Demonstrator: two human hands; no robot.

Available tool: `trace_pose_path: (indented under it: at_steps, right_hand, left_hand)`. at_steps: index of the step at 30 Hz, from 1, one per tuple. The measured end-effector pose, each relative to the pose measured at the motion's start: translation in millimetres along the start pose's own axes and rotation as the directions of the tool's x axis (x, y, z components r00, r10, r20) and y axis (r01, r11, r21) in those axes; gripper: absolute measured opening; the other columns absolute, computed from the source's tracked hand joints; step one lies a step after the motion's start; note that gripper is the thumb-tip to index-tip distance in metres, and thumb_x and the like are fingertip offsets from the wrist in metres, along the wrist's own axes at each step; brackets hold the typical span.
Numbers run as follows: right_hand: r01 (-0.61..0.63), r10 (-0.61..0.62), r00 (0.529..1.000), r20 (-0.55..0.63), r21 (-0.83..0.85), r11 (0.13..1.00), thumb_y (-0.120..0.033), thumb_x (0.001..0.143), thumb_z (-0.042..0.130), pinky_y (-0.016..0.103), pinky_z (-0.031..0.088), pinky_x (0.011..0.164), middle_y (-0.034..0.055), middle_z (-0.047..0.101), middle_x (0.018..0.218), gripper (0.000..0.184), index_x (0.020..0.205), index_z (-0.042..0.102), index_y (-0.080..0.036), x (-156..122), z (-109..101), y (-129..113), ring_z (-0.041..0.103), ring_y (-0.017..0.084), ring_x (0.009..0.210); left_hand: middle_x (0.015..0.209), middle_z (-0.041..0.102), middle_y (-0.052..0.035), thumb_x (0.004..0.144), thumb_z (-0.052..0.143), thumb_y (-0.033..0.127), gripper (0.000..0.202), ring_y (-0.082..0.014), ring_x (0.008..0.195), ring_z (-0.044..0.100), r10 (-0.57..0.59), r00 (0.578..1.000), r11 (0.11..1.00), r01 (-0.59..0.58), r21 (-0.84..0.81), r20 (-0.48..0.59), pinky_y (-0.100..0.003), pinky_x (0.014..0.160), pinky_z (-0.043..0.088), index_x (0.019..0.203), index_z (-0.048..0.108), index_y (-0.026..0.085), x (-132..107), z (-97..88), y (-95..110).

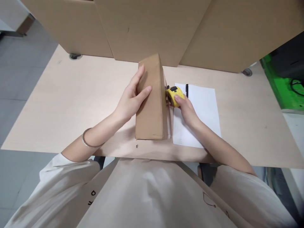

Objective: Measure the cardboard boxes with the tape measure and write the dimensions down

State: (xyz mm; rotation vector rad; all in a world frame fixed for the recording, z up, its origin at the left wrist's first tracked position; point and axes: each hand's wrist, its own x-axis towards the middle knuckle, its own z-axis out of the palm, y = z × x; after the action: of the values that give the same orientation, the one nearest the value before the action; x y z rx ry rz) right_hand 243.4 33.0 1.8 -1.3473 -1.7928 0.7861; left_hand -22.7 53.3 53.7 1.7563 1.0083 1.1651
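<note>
Gripping a yellow tape measure in my right hand, right up by the side of a cardboard box. My left hand is spread on that box, thumb and finger apart. Box sits on the desk, paper and black pen to its right, big cardboard panels behind.
</note>
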Motion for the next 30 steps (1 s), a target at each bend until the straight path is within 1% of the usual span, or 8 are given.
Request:
trace_pose_path:
  at_steps: [3,6,10,15,19,22,25,30]
  right_hand:
    - [-0.189,0.212,0.972,-0.099,0.200,0.961,-0.070,0.085,0.073,0.042,0.061,0.081,0.0064,0.069,0.101,0.049,0.100,0.053,-0.027,7.5,-17.8,-6.3,0.071,0.027,0.093]
    - [-0.164,0.219,0.965,-0.143,0.321,0.933,-0.061,0.067,0.087,0.037,0.058,0.071,0.0056,0.070,0.103,0.061,0.100,0.046,-0.029,21.4,-39.7,-19.0,0.066,0.022,0.081]
    - [-0.074,0.173,0.976,-0.129,0.557,0.827,-0.039,0.062,0.084,0.036,0.060,0.073,0.0023,0.076,0.109,0.064,0.120,0.059,-0.029,41.2,-67.3,-47.7,0.066,0.018,0.075]
    - [-0.042,0.077,0.997,-0.030,0.613,0.789,-0.039,0.067,0.067,0.029,0.049,0.057,0.0047,0.076,0.088,0.030,0.089,0.076,-0.021,54.4,-91.8,-76.9,0.073,0.022,0.080]
    - [-0.159,0.089,0.985,0.148,0.579,0.800,-0.035,0.064,0.072,0.029,0.049,0.054,0.0075,0.079,0.094,0.036,0.095,0.080,-0.019,60.4,-109.4,-83.7,0.073,0.023,0.079]
    - [-0.261,0.124,0.949,0.291,0.500,0.826,-0.030,0.064,0.078,0.033,0.060,0.063,0.0092,0.081,0.098,0.042,0.104,0.081,-0.016,65.8,-119.3,-88.8,0.074,0.023,0.077]
    - [-0.285,0.109,0.915,0.388,0.433,0.855,-0.026,0.064,0.077,0.033,0.065,0.069,0.0071,0.080,0.096,0.045,0.108,0.077,-0.015,73.1,-123.5,-100.9,0.076,0.024,0.084]
    - [-0.288,0.084,0.863,0.499,0.348,0.892,-0.024,0.064,0.067,0.032,0.064,0.059,0.0046,0.076,0.102,0.052,0.115,0.069,-0.016,89.4,-122.9,-124.5,0.074,0.023,0.080]
  left_hand:
    - [0.174,0.042,-0.0040,0.097,0.065,0.069,0.069,-0.0401,0.169,0.029,0.029,1.000,0.999,-0.029,0.034,0.004,-0.067,0.135,0.033,0.155,0.052,0.033,7.7,8.5,3.7]
    - [0.172,0.044,-0.0043,0.097,0.062,0.072,0.071,-0.0415,0.168,0.030,0.089,0.992,0.990,-0.098,0.105,0.085,-0.072,0.134,0.028,0.154,0.054,0.031,16.7,14.2,8.0]
    - [0.173,0.044,-0.0056,0.100,0.058,0.071,0.067,-0.0384,0.169,0.028,0.104,0.960,0.965,-0.161,0.209,0.261,-0.064,0.139,0.021,0.154,0.055,0.032,30.2,19.3,17.3]
    - [0.175,0.040,-0.0067,0.102,0.054,0.065,0.062,-0.0377,0.171,0.018,0.063,0.915,0.944,-0.184,0.273,0.400,-0.059,0.142,0.012,0.155,0.055,0.033,40.3,21.9,24.9]
    - [0.173,0.043,-0.0053,0.102,0.054,0.063,0.058,-0.0373,0.170,0.023,0.065,0.894,0.935,-0.209,0.286,0.443,-0.057,0.141,0.016,0.153,0.058,0.035,43.7,17.5,29.0]
    - [0.163,0.053,-0.0057,0.102,0.057,0.061,0.049,-0.0354,0.166,0.031,0.069,0.905,0.928,-0.212,0.306,0.419,-0.056,0.140,0.019,0.142,0.066,0.034,46.9,15.6,35.1]
    - [0.139,0.068,-0.0072,0.107,0.050,0.056,0.037,-0.0321,0.154,0.044,0.052,0.967,0.935,-0.134,0.328,0.248,-0.055,0.136,0.026,0.122,0.071,0.029,52.9,19.7,44.7]
    - [0.106,0.066,-0.0031,0.113,0.046,0.041,0.030,-0.0276,0.137,0.058,-0.004,0.991,0.959,-0.035,0.282,0.137,-0.048,0.126,0.037,0.098,0.066,0.024,70.5,32.3,64.9]
